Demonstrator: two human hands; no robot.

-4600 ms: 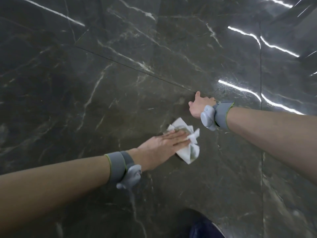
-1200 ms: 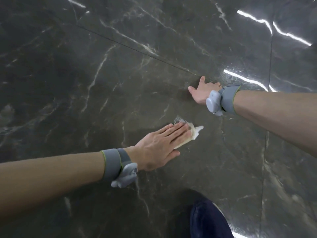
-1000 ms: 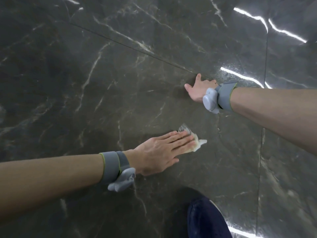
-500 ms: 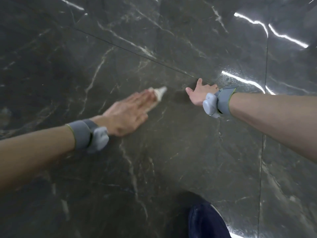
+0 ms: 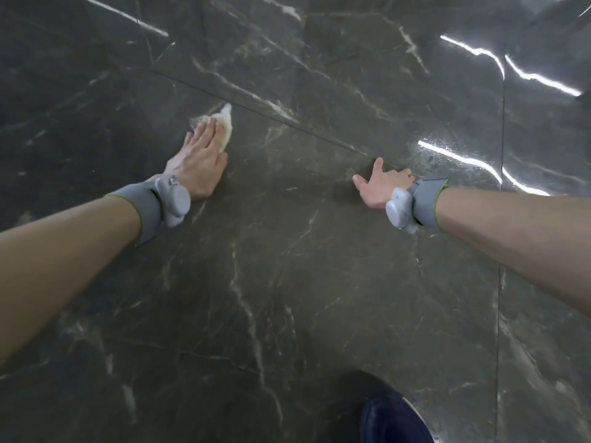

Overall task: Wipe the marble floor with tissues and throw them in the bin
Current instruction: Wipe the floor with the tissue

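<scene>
Pinning the crumpled tissue (image 5: 224, 122) to the marble floor (image 5: 287, 282) under the flat, straight fingers of the left hand (image 5: 200, 161), just short of the tile joint (image 5: 289, 123); reads as palm pressure for scrubbing, not a pinch. Bracing on the right hand (image 5: 380, 187), thumb out and palm down, well apart to the right, probably to carry body weight. Bare tile all round for strokes, only the shoe (image 5: 393, 420) near the bottom edge, no bin in view.

Glossy dark grey, white-veined marble floor (image 5: 303, 266) carries a crumpled white tissue (image 5: 225, 126) at ten o'clock and a dark blue shoe (image 5: 390, 420) at five.
</scene>
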